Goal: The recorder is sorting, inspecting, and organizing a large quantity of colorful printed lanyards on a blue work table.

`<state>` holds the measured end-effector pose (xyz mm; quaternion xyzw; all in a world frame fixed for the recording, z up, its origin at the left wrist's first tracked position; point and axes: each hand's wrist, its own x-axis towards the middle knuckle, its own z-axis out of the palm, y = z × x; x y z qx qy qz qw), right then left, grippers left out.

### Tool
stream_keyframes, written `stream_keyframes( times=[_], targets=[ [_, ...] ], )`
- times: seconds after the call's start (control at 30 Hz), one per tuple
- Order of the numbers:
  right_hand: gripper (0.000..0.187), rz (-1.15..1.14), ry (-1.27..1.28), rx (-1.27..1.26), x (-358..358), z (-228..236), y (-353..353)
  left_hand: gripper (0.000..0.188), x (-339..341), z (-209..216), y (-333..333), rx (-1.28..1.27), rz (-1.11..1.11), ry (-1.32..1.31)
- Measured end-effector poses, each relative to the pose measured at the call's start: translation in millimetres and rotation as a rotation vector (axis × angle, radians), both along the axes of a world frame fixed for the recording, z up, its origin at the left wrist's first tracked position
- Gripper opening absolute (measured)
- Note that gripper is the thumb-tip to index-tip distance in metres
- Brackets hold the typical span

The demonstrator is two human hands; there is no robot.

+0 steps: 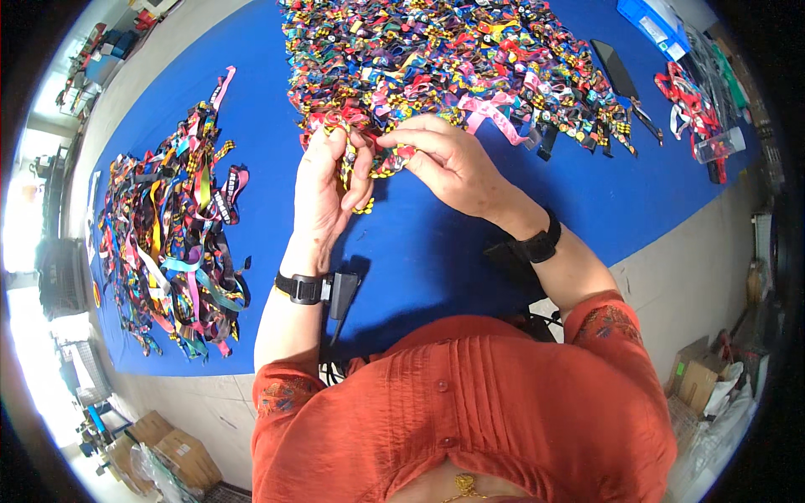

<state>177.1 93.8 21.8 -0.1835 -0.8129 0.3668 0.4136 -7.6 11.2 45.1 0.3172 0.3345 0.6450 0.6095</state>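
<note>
My left hand (320, 186) is closed on a patterned ribbon strap (346, 168) in black, yellow and red, whose tail hangs below the fingers. Close beside it, my right hand (453, 166) pinches another stretch of the same strap between thumb and fingertips. Both hands are raised over the blue table, just in front of a dense spread of many-coloured straps (436, 63). A pink strap (495, 115) lies at the near edge of that spread, right of my hands. The fingers partly hide what they grip.
To the left lies a loose heap of straps (163, 239) on the blue table (428, 251). At the far right are a dark flat phone-like object (615, 69), a blue box (654, 25), red straps (692, 101) and a clear plastic box (719, 146). Cardboard boxes (186, 457) stand on the floor.
</note>
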Motion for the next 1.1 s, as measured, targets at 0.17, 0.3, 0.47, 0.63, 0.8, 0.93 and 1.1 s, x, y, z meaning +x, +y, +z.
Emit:
stream_keyframes(
  times=[0.17, 0.3, 0.47, 0.63, 0.8, 0.93, 1.1],
  targets=[
    [0.025, -0.026, -0.197, 0.026, 10.5, 16.8, 3.1, 0.030, 1.9, 1.2, -5.8, 0.010, -0.082, 0.112],
    [0.021, 0.072, -0.213, -0.377, 13.2, 17.7, 2.1, 0.030, -1.5, -3.0, -8.2, 0.019, -0.167, 0.183],
    [0.021, 0.172, -0.077, -0.723, 15.5, 21.9, 5.9, 0.023, 4.7, -4.3, -7.2, -0.187, -0.135, 0.222],
    [0.018, 0.156, -0.035, -0.737, 14.5, 19.0, 7.2, 0.025, 0.8, -7.3, -4.7, -0.211, -0.157, 0.159],
    [0.011, 0.097, -0.089, -0.741, 16.5, 16.5, 10.2, 0.024, 2.8, -3.5, -5.5, -0.197, -0.197, 0.189],
    [0.012, 0.074, -0.102, -0.685, 13.3, 13.5, 7.1, 0.024, 4.7, -7.5, -4.9, -0.239, -0.150, 0.211],
    [0.016, 0.118, -0.131, -0.700, 12.6, 19.5, 3.9, 0.024, 4.9, -10.4, -3.7, -0.209, -0.140, 0.188]
  ],
)
